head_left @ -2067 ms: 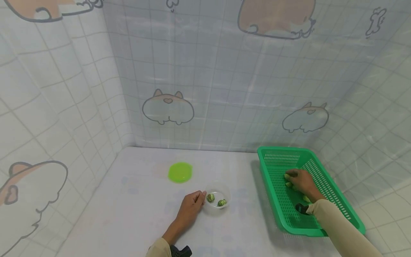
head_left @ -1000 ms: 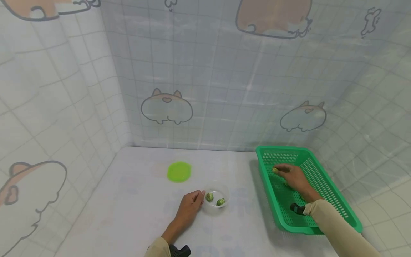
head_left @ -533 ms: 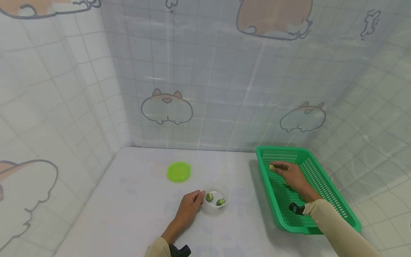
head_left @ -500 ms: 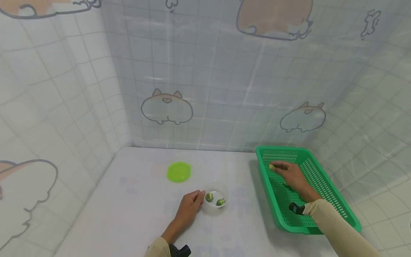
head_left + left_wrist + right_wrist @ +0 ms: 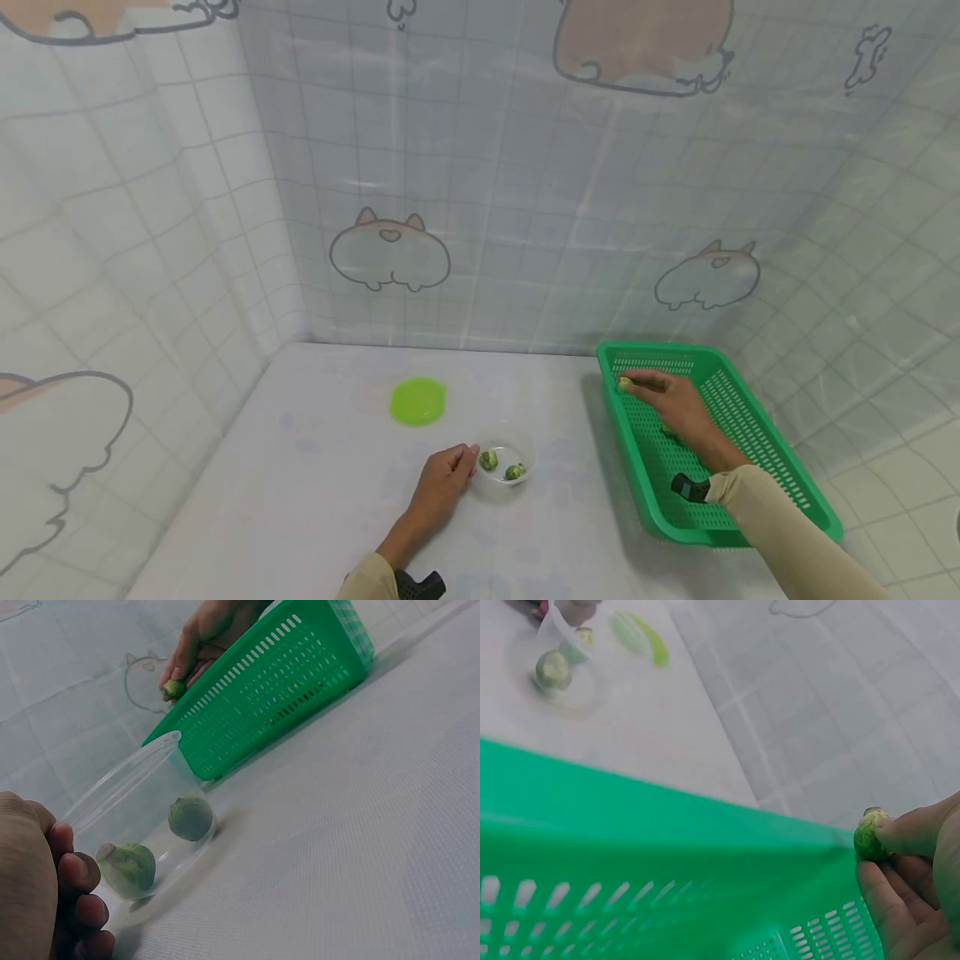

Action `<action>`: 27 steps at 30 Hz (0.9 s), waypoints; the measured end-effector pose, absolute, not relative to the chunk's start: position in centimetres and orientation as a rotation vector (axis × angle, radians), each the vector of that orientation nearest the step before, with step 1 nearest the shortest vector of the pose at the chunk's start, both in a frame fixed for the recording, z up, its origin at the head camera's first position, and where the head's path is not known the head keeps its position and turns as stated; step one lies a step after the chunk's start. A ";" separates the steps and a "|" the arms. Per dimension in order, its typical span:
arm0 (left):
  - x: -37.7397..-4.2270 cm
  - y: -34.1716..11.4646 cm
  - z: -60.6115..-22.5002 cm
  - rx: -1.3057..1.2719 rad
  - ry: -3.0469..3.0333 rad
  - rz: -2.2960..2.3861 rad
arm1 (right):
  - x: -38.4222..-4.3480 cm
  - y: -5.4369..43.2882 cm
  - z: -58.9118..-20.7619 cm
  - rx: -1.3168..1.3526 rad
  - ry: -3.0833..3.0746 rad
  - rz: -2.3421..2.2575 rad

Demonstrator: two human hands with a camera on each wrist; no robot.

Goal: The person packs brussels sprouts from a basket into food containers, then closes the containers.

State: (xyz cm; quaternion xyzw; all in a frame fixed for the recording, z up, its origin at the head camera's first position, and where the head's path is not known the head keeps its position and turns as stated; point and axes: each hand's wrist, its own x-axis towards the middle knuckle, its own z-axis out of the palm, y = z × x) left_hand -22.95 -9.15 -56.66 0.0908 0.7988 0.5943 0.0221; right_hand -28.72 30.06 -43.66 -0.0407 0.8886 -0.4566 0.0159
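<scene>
The right hand [image 5: 678, 408] pinches a small green Brussels sprout [image 5: 870, 836] between its thumb and fingertips, and the left hand [image 5: 438, 487] grips the edge of a clear round container [image 5: 139, 787], its fingers curled at the near left side.

The pinched sprout is at the far left part of a green plastic basket [image 5: 636, 492], just above the rim. In the right wrist view its cut stem end points up and its rounded, leafy end points down, so its long axis runs close to upright in that view, leaning only slightly. The thumb covers part of one side.

The container stands upright on a white table [image 5: 300, 475], near the basket but apart from it. Two more sprouts lie inside, well separated. In the left wrist view, the sprout nearer the left hand [image 5: 127, 870] lies tilted, its pale stem end toward the upper left; the farther sprout [image 5: 190, 818] looks almost round, and its direction cannot be told.

Further sprouts in the basket [image 5: 669, 432] are partly hidden beneath the right hand and arm. A lime-green disc [image 5: 417, 402] lies flat on the table behind the container, to the left. The basket's long side runs from far left to near right.
</scene>
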 end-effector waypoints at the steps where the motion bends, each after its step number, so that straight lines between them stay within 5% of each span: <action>1: -23.0 -9.2 -56.7 0.280 2.473 1.844 | -28.7 29.9 -43.6 -0.129 2.766 -1.423; 27: -23.5 -9.4 -56.7 0.289 2.476 1.821 | -28.1 24.0 -42.6 -0.239 2.627 -1.522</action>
